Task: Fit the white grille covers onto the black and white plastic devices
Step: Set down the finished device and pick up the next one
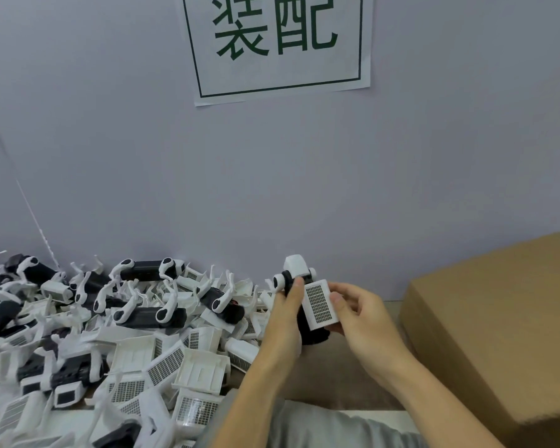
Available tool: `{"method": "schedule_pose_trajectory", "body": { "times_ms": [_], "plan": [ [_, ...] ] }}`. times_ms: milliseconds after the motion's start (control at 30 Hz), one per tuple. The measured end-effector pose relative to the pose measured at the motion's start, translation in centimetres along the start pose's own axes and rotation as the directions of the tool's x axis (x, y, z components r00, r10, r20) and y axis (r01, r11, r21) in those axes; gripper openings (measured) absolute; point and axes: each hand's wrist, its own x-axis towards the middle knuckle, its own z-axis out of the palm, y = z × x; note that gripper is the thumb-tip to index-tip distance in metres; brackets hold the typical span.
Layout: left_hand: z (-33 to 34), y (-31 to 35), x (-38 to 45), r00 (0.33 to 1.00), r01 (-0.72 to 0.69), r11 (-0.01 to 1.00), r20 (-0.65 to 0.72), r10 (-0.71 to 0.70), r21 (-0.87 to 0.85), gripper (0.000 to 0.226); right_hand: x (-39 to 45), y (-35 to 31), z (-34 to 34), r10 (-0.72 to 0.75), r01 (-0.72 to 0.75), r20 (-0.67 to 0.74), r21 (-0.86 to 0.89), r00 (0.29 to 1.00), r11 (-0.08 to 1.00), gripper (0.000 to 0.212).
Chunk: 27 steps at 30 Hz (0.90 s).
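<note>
Held up over the brown table (337, 376), near the pale wall (434, 156): a black and white plastic device (296, 276), upright, its white boxy end on top and its black body running down between two hands. Left hand (286, 313) wrapped round the left side of the device, thumb lying up along the front edge, fingers curled behind and out of sight. Right hand (359, 313) pinching a white grille cover (320, 306) by its right edge, fingertips curled onto it, the dark mesh face turned toward the camera. Cover pressed flat against the front of the device, slightly tilted; whether seated in place or only laid against it, impossible to tell. To the left, heaped across the table: a pile of loose parts (110, 334), more black bodies with white curved arms mixed among white grille covers lying at all angles, some mesh up, some hollow side up. At right, just beside the hands: a closed cardboard box (498, 324). Taped to the wall above: a white paper sign (278, 43) with two large green characters inside a green border.
</note>
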Motion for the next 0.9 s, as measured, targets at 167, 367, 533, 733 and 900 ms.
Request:
{"method": "schedule_pose_trajectory", "body": {
  "times_ms": [167,367,533,733,900],
  "plan": [
    [-0.1,-1.1,0.3,0.999,-0.051,0.992,0.004,0.051,0.118,0.021,-0.2,0.0,0.0,-0.112,0.1,-0.045,-0.211,0.993,0.972,0.023],
    [-0.3,-1.7,0.5,0.994,-0.104,0.96,-0.008,0.11,0.261,0.024,-0.7,0.1,0.0,-0.231,0.238,0.078,-0.5,0.97,0.833,0.017],
    [-0.3,-1.8,0.7,0.999,-0.043,0.98,-0.01,0.046,0.195,0.023,-0.8,0.2,-0.1,-0.239,0.263,0.111,-0.489,0.965,0.832,0.014],
    [-0.2,-1.8,0.7,0.998,-0.061,0.989,0.003,0.061,0.137,0.028,-0.8,0.1,-0.3,-0.271,0.249,0.012,-0.434,0.962,0.866,0.017],
    [0.3,-1.8,0.3,0.993,-0.09,0.985,0.091,0.078,0.144,0.027,-0.8,0.5,0.0,-0.274,0.267,0.077,-0.571,0.959,0.776,0.016]
  ]
}}
